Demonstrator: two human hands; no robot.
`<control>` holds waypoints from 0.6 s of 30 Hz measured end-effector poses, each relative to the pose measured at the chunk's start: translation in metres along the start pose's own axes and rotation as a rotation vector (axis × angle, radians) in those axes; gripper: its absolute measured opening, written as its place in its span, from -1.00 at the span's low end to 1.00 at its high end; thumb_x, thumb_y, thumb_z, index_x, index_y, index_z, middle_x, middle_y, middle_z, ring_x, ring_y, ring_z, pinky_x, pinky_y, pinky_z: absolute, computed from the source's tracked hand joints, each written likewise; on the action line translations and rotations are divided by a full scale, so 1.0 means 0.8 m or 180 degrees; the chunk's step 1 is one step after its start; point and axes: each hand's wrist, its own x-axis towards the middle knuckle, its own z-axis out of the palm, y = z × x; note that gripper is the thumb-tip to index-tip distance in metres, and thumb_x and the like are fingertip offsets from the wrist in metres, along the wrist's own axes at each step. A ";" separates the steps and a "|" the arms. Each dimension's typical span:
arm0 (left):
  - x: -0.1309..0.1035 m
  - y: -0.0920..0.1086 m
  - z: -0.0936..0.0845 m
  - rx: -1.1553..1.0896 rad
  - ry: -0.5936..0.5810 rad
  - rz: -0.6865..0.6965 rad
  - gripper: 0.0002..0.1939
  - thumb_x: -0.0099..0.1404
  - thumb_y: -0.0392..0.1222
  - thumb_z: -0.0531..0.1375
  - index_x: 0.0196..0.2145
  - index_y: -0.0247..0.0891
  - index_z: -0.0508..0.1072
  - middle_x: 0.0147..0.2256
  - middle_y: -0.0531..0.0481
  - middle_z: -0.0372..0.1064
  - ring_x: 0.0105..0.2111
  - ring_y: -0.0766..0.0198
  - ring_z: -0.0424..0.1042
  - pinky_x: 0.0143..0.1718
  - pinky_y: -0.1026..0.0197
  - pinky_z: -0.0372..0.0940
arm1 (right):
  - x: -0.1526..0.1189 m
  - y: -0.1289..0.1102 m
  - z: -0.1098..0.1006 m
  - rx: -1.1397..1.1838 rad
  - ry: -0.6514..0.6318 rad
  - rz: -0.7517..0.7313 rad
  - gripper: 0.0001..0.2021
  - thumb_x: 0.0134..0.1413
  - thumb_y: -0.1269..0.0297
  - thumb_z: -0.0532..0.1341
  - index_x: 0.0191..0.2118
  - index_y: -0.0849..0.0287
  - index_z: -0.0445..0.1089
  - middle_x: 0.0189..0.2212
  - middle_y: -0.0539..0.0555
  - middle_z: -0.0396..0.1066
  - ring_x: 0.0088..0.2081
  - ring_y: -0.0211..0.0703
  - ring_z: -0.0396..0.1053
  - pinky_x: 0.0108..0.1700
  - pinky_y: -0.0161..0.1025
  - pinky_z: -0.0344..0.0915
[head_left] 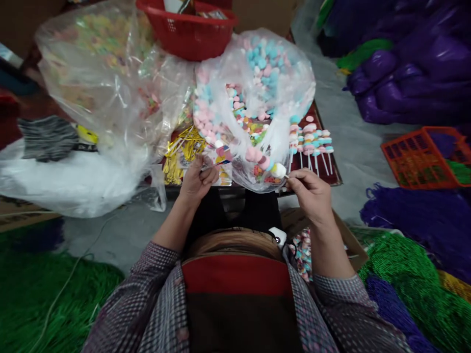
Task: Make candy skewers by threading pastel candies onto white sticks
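My right hand (312, 192) pinches the stick end of a marshmallow skewer (264, 161), held nearly level and pointing left. Its pieces are pink, blue and white, with a darker one among them. My left hand (199, 177) is closed at the edge of a small printed clear bag (222, 155), beside the skewer's tip. Behind the skewer, a large clear plastic bag (294, 73) holds loose pink, blue and white marshmallows and, lower down, colourful gummies. Several finished-looking skewers (312, 139) lie side by side right of this bag. Gold twist ties (186, 147) are heaped beyond my left hand.
A red plastic basket (187, 32) stands at the back. Another big clear bag (106, 73) of pale candy fills the left. On the floor are an orange crate (423, 157), purple plastic bundles (412, 73) and green netting (408, 274). An open carton (349, 238) sits by my right arm.
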 end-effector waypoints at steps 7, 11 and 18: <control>-0.005 0.000 -0.005 0.0185 -0.0004 -0.0046 -0.53 0.41 0.03 0.24 -0.60 -0.23 0.33 -0.75 0.28 -0.30 -0.81 0.50 -0.11 -0.66 0.34 0.08 | 0.002 -0.016 0.007 -0.0077 -0.0138 -0.0149 -0.88 0.21 0.28 0.27 -0.37 0.08 0.48 -0.51 -0.07 0.35 -0.47 -0.29 0.31 -0.36 -0.25 0.27; -0.006 -0.002 -0.009 0.0333 -0.0093 0.0013 -0.55 0.20 0.09 0.42 -0.57 -0.22 0.35 -0.76 0.31 -0.25 -0.80 0.52 -0.10 -0.66 0.33 0.10 | 0.004 -0.013 0.004 -0.0360 -0.0249 -0.0188 -0.84 0.23 0.21 0.27 -0.39 0.07 0.47 -0.51 -0.05 0.37 -0.46 -0.25 0.32 -0.35 -0.22 0.29; 0.001 0.006 -0.016 0.0655 0.0157 -0.0211 -0.61 0.24 0.01 0.40 -0.54 -0.24 0.37 -0.73 0.28 0.02 -0.81 0.55 -0.07 -0.66 0.32 0.13 | 0.006 -0.002 -0.013 -0.0750 -0.0408 -0.0262 -0.81 0.24 0.09 0.27 -0.36 0.03 0.50 -0.44 0.01 0.44 -0.41 -0.18 0.37 -0.32 -0.17 0.33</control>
